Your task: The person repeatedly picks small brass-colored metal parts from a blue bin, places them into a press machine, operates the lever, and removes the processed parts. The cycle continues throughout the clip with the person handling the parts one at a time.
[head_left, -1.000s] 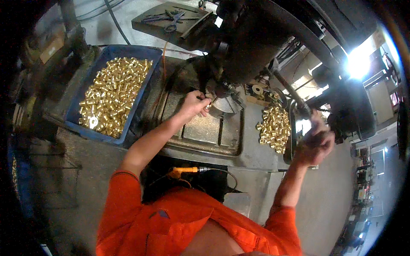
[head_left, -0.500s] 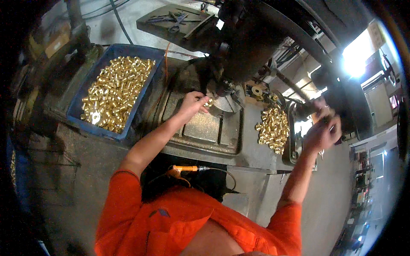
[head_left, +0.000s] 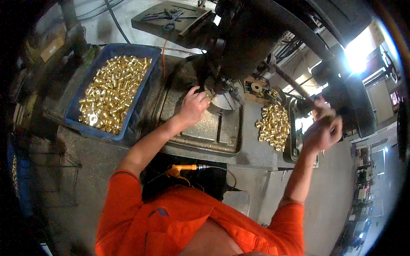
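Curling beside a round fixture (head_left: 226, 103), the left hand (head_left: 194, 106) hides its grip; the right hand (head_left: 323, 133) (hold blurred, unclear) is near a lever (head_left: 291, 80).

The left hand (head_left: 194, 106) is positioned with its back uppermost, fingers partly bent and directed forward and to the right; the left forearm (head_left: 156, 141) extends from it rearward and to the left. The right hand (head_left: 322, 130) is positioned well apart, to the right of the left hand, with fingers curled and their outlines blurred. The right forearm (head_left: 297, 175) extends rearward and slightly left of the right hand.
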Available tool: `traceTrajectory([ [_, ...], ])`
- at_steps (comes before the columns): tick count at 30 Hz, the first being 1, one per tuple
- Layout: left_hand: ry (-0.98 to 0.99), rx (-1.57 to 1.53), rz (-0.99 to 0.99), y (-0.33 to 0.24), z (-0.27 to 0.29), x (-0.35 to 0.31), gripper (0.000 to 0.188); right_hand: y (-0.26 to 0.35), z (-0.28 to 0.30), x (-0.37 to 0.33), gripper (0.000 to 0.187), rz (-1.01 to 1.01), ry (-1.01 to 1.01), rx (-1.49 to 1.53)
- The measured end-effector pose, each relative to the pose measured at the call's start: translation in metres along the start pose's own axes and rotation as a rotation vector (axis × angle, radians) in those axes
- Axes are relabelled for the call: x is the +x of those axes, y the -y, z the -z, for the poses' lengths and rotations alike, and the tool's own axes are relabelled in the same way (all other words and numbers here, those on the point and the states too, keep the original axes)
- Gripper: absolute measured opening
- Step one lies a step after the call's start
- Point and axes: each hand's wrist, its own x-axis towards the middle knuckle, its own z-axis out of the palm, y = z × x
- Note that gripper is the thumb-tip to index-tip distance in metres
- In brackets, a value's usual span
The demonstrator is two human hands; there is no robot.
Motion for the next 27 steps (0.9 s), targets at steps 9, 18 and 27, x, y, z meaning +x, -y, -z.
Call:
traceTrajectory([
  [9,0.014,-0.043,-0.018,-0.002,-0.002,0.005,0.024,-0.010,0.010,-0.088,0.012,-0.036,0.024,0.024],
  [18,0.024,-0.062,-0.014,-0.030,0.025,0.016,0.026,0.028,0.000,-0.093,0.043,-0.387,0.091,-0.092],
  [27,0.222,-0.221,-0.286,-0.111,0.026,0.006,0.030,0.029,-0.052,-0.176,0.031,-0.572,0.575,-0.211],
])
